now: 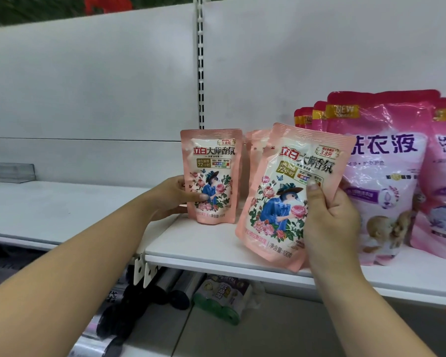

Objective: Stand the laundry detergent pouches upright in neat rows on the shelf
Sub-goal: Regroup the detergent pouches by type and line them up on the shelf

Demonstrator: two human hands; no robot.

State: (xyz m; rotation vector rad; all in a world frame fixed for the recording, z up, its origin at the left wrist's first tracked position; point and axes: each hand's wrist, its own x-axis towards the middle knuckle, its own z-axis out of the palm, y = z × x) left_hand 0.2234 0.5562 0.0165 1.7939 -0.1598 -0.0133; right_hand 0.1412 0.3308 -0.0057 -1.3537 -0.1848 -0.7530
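We hold one pink pouch (211, 176) upright on the shelf (204, 243), our left hand (173, 197) pinching its side; its long axis runs vertical, print facing us. Our right hand (327, 220) clamps a second pouch (289, 197) above the shelf edge, tilted top-right. Letting go early could tip the soft standing pouch into the pouches behind (256, 150), spoiling the row.

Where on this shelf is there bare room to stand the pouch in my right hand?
Bare shelf lies in front of the pouch your left hand steadies, and left of it toward the divider. It is crowded on the right, where big pink bags stand.
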